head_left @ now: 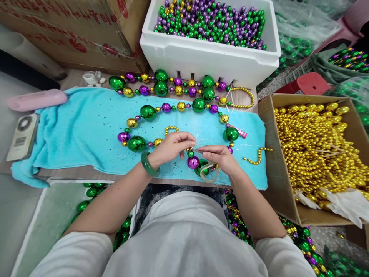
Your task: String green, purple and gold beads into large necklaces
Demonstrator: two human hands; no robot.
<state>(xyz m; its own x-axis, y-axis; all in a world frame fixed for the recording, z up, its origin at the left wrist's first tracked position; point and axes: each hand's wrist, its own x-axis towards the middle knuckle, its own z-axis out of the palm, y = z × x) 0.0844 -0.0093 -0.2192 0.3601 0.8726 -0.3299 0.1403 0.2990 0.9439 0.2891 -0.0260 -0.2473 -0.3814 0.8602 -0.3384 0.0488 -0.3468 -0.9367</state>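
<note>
A necklace of green, purple and gold beads (148, 112) lies in a loop on the turquoise towel (86, 130). My left hand (174, 146), wearing a green bangle (150, 164), is closed in a pinch on the white string (196, 141) at the loop's near side. Close beside it, my right hand (217, 156) grips a slim metal tool (197, 149), its kind hard to make out; its point is by the string and a small gold bead. Below the right hand hangs a pale looped band (210, 177). A purple bead (193, 162) rests under the hands.
Another beaded strand (160, 88) lies along the towel's back edge, before a white foam box (201, 57) of beads. At right stands a carton (284, 169) of gold bead strings. Short gold strings (259, 156), a pink tray (37, 100) and a pale device (23, 138) lie around.
</note>
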